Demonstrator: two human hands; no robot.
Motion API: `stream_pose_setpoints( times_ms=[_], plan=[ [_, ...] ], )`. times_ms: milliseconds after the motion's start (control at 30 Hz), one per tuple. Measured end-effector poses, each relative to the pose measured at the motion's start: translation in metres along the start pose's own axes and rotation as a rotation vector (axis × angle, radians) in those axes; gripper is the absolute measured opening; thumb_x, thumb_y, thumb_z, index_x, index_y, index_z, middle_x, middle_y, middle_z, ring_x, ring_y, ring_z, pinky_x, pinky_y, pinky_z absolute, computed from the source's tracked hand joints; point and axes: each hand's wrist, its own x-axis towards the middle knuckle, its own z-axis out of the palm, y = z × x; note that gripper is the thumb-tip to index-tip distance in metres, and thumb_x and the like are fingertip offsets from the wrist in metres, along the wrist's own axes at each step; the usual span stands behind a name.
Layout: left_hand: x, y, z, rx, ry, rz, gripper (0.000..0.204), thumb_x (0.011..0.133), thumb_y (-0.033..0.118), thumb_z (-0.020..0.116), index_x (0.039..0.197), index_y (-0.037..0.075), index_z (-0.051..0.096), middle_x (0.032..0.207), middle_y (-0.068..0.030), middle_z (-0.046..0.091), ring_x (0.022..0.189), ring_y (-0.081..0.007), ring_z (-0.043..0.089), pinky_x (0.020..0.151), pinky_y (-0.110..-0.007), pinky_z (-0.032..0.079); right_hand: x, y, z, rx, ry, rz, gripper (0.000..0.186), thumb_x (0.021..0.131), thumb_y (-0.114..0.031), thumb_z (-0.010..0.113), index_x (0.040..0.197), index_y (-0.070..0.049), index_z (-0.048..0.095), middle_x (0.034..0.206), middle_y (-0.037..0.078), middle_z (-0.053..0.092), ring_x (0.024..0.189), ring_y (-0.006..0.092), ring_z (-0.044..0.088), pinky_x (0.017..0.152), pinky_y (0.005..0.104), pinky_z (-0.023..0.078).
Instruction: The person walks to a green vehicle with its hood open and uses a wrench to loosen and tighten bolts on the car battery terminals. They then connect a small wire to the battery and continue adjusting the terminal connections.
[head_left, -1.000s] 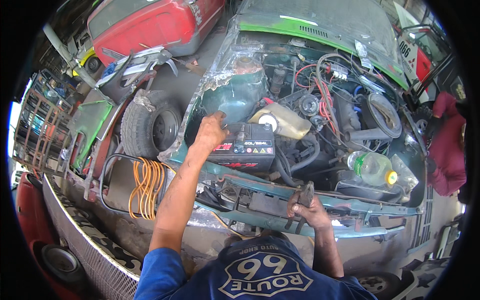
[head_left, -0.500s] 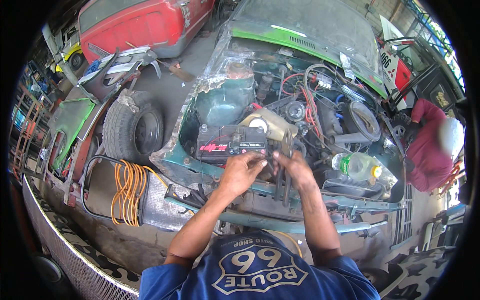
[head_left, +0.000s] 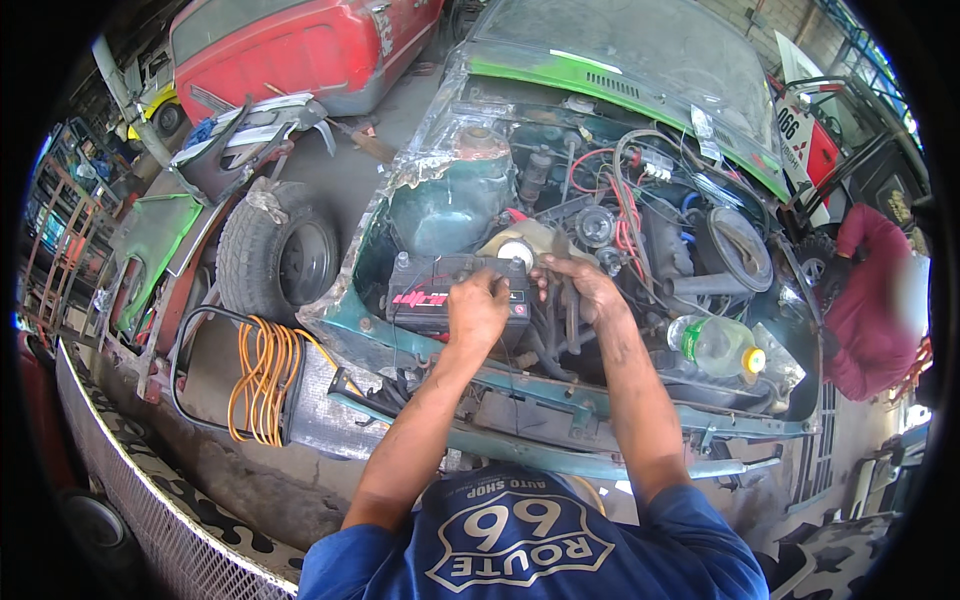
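My left hand (head_left: pixel 477 308) is over the front of a black car battery (head_left: pixel 418 312) in the open engine bay, its fingertips pinched together near the battery's top edge. Whatever they pinch is too small to make out. To its right, my right hand (head_left: pixel 585 283) has its thumb and fingers bent inward beside a white round cap (head_left: pixel 516 254) on a yellowed plastic tank. A dark elongated shape (head_left: pixel 568 322) lies under that palm; whether it is a tool or a hose is unclear. Thin dark wires hang down the battery's front.
A clear plastic bottle (head_left: pixel 715 345) with a yellow cap lies on the engine bay's right side. Left of the car are a tire (head_left: pixel 262 262) and a coiled orange cord (head_left: pixel 268 385). Another person in a maroon top (head_left: pixel 872 310) crouches at the right. A red vehicle (head_left: pixel 280 55) stands behind.
My left hand has moved up onto the battery's front and away from my right hand. My right hand has risen slightly toward the white cap. The view has shifted a little.
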Motion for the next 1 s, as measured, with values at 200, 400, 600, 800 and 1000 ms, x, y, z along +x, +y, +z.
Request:
stream_pose_setpoints(
  times_ms=[200, 400, 600, 800, 1000],
  plan=[
    [0.008, 0.003, 0.009, 0.167, 0.006, 0.122, 0.014, 0.091, 0.014, 0.077, 0.099, 0.002, 0.078, 0.093, -0.0225, 0.076, 0.086, -0.0426, 0.075, 0.078, -0.047, 0.059, -0.018, 0.024, -0.021, 0.180, 0.045, -0.057, 0.036, 0.100, -0.013, 0.067, 0.131, 0.005, 0.058, 0.110, 0.017, 0.073, 0.092, 0.0242, 0.072, 0.076, 0.0365, 0.061],
    [0.052, 0.000, -0.010, 0.269, -0.179, 0.224, 0.015, 0.089, 0.013, 0.077, 0.101, 0.005, 0.080, 0.095, -0.0218, 0.077, 0.087, -0.0411, 0.076, 0.081, -0.047, 0.060, -0.033, 0.023, -0.016, -0.459, 0.123, -0.153, 0.032, 0.097, -0.014, 0.072, 0.123, 0.001, 0.063, 0.090, 0.006, 0.066, 0.071, 0.0129, 0.060, 0.060, 0.0303, 0.052],
    [0.077, 0.007, -0.015, 0.342, -0.317, 0.233, 0.019, 0.089, 0.016, 0.073, 0.102, 0.005, 0.081, 0.093, -0.0214, 0.077, 0.089, -0.0391, 0.076, 0.084, -0.045, 0.060, 0.009, 0.007, -0.005, -0.798, 0.251, -0.352, 0.025, 0.088, -0.010, 0.074, 0.111, 0.000, 0.070, 0.084, 0.006, 0.066, 0.072, 0.0167, 0.061, 0.068, 0.0351, 0.051],
    [0.086, 0.017, -0.019, 0.358, -0.428, 0.204, 0.023, 0.089, 0.018, 0.071, 0.106, 0.007, 0.081, 0.099, -0.0237, 0.077, 0.095, -0.0419, 0.075, 0.089, -0.049, 0.058, 0.036, -0.011, 0.007, -1.007, 0.157, -0.452, 0.022, 0.092, -0.017, 0.079, 0.108, -0.002, 0.076, 0.100, 0.009, 0.078, 0.094, 0.0188, 0.070, 0.087, 0.0362, 0.053],
    [0.090, 0.015, -0.018, 0.253, -0.391, 0.193, 0.025, 0.091, 0.021, 0.071, 0.104, 0.001, 0.080, 0.095, -0.0238, 0.077, 0.089, -0.0397, 0.076, 0.085, -0.046, 0.058, 0.042, -0.014, 0.012, -1.062, 0.022, -0.583, 0.025, 0.091, -0.020, 0.078, 0.109, -0.002, 0.076, 0.099, 0.014, 0.078, 0.094, 0.0259, 0.073, 0.088, 0.0408, 0.054]
  ],
)
